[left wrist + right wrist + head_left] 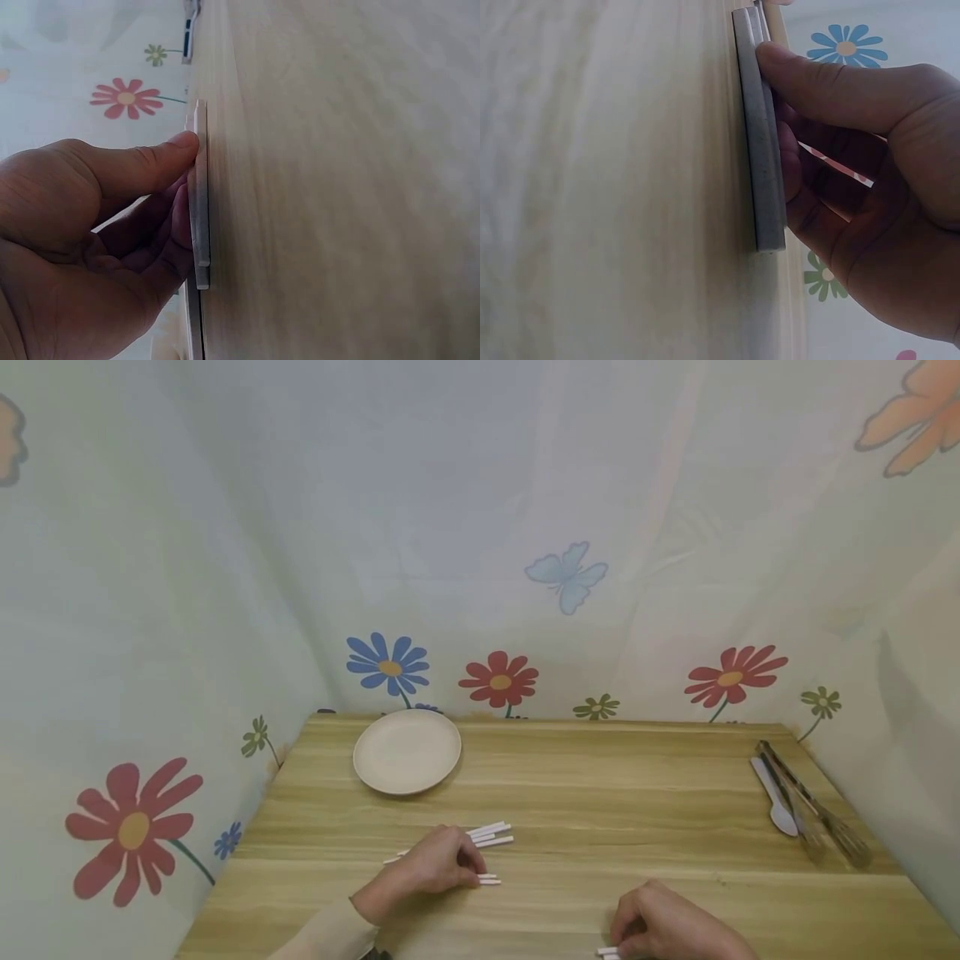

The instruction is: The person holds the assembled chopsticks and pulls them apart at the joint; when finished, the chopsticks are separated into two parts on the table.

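— Left hand [435, 865]?
— Thumb and fingers pinching white sticks [491, 882]; loose sticks [497, 841] lie at its two o'clock
— Right hand [669, 922]?
— Pinching more white sticks [608, 952], at the left hand's three o'clock

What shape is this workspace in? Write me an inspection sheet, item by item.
Surface: yellow-brown table top with striped wood grain.
Job's things: thin straight white sticks, material unclear; some lie loose just beyond the left hand, others are held in both hands.
Clutter: round cream plate at the back left; pale spoon and slim dark-handled utensils at the right.
Grippers: bare left hand and bare right hand, each pinching sticks.
Cables: nothing seen.
Surroundings: pale fabric-like backdrop printed with flowers and butterflies.
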Demonstrator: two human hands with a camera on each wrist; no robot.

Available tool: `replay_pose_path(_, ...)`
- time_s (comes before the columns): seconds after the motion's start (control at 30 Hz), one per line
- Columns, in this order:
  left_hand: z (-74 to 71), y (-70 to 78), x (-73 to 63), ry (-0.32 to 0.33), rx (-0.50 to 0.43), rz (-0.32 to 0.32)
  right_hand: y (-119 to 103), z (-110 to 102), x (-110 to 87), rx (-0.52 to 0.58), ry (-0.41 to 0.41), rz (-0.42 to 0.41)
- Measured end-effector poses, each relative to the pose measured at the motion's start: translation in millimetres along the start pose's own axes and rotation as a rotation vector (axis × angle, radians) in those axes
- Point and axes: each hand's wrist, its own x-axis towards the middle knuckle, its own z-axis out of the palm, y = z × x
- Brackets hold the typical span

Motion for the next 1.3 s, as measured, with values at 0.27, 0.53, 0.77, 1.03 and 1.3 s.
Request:
replay_pose_path(0.27, -0.4, 0.4, -0.1, -0.008, 0.006, -0.006, 1.3, 2.6, -0.6, 0.031, 0.006, 0.005)
replay_pose_path(0.53, -0.6, -0.2, -0.2, -0.006, 0.013, 0.001, 2.4, 2.2, -0.3, 0.016, 0.013, -0.017)
replay_pose_path(0.77, -0.3, -0.4, -0.1, 0.000, 0.030, 0.025, 1.8, 0.2, 0.2, 0.024, 0.011, -0.026)
replay_pose_path(1.03, 0.1, -0.2, 0.1, 0.005, 0.037, 0.019, 1.3, -1.0, 0.5, -0.011, 0.002, -0.050)
replay_pose_path(1.3, 0.5, 1.3, -3.1, 0.022, 0.041, 0.009, 2.4, -0.2, -0.2, 0.001, -0.001, -0.031)
